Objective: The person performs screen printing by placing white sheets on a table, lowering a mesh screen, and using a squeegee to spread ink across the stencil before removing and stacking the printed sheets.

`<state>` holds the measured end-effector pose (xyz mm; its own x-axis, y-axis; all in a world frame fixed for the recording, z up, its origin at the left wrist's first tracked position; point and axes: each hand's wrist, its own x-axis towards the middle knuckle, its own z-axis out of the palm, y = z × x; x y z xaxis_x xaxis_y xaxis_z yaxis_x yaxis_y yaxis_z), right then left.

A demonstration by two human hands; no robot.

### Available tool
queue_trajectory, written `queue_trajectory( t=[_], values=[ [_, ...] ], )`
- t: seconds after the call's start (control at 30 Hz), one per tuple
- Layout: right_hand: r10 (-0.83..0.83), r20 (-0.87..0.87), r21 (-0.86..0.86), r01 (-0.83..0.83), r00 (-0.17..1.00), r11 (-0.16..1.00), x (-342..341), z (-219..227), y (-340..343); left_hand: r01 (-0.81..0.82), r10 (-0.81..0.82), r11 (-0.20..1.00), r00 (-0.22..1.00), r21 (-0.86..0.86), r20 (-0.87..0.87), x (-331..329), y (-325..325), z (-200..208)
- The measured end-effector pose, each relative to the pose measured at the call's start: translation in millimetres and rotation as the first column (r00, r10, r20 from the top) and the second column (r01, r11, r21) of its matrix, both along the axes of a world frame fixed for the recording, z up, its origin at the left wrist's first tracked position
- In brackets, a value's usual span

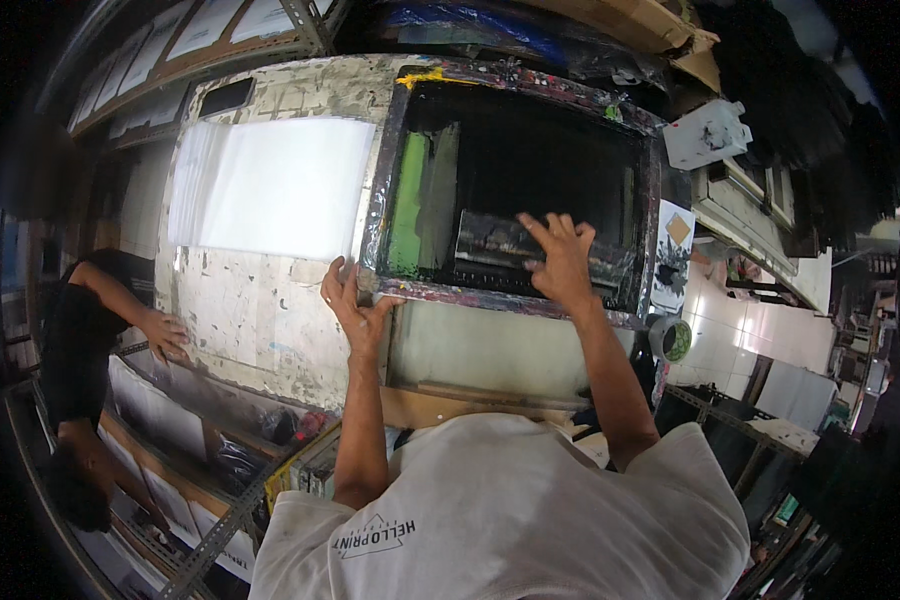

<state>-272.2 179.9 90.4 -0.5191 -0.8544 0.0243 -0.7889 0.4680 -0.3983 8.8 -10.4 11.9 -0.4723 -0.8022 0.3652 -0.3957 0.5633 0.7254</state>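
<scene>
The right hand (560, 262) lies spread wide, fingers fanned, on a dark ink-smeared squeegee (530, 255) that sits inside the printing screen frame (515, 300), toward its near rail. The left hand (355, 300) is half open, its palm and thumb pressed against the frame's near left corner, fingers pointing to the far side; it grips nothing that can be made out. The frame has a paint-caked border, black mesh through most of it and a green strip (407, 205) along its left side, and it rests on a worn, chipped white worktable (260, 320). Just left of the frame a blank white sheet (275, 185) lies flat on the table. At the table's left edge another person's hand (165, 335) rests on the surface. Right of the frame stand a roll of tape (673, 338) and, farther off, a white plastic jug (707, 133)
</scene>
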Motion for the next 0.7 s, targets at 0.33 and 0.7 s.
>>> queue_trajectory(
  t=[0.33, 0.7],
  values=[
    [-0.040, -0.273, -0.175, -0.009, 0.961, 0.984, -166, -25, -109, 0.013, -0.011, 0.997, 0.999, 0.075, -0.034, 5, 0, 1],
    [0.024, -0.300, -0.232, -0.097, 0.954, 0.968, -201, -7, -138, 0.037, -0.012, 0.969, 0.994, 0.242, -0.105, 6, 4, 7]
  ],
)
